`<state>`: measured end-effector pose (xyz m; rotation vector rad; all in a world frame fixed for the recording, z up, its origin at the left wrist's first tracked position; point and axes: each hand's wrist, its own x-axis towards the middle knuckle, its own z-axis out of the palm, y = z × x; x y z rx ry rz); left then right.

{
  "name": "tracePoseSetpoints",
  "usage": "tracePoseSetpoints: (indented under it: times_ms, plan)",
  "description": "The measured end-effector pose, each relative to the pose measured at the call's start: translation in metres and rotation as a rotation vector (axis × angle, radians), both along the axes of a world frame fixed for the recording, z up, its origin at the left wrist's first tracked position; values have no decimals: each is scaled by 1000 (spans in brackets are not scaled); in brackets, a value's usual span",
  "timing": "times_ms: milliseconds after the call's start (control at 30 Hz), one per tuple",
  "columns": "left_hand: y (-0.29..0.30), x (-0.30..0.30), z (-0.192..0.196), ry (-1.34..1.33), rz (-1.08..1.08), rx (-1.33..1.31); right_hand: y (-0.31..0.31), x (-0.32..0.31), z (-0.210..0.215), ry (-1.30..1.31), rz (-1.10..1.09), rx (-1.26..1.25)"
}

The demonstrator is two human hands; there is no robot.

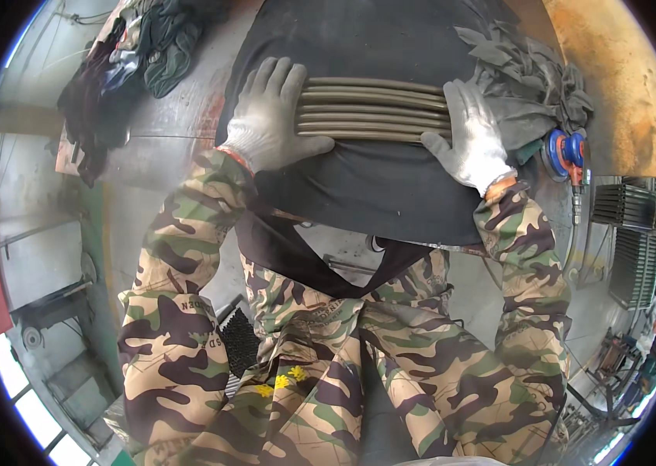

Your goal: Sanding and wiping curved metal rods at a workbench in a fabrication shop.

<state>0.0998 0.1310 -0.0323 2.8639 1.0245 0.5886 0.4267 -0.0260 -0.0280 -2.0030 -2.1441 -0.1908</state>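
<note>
A row of several slim, dull metal bars [374,110] lies side by side on black cloth [374,186], running left to right between my hands. My left hand [270,113], in a white-grey knit glove, is at their left ends. Its fingers stretch away from me, and its thumb lies along the nearest bar. At the right ends is my right hand [472,132], gloved alike, its fingers extended and flat and its thumb spread toward the near bar. Both palms face inward against the bar ends. Whether the fingertips curl under the bars cannot be seen.
Right of my right hand lies a heap of grey cloth [530,85], with a blue and orange air sander [565,151] and its hose beside it. Dark rags [165,46] lie at the far left. Stacked metal racks [635,241] stand at right.
</note>
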Motion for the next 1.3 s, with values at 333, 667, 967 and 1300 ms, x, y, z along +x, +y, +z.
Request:
tracePoseSetpoints:
  times_ms: [333,667,967,1300]
  plan:
    - [9,4,0,132,1,-152,15,9,-1,-56,45,-6]
    - [7,-7,-3,7,3,-177,10,28,10,416,182,-21]
    - [12,-9,-8,84,13,-129,30,116,-10,-31,-77,120]
    - [11,-15,-8,23,176,-133,37,54,-26,401,-75,47]
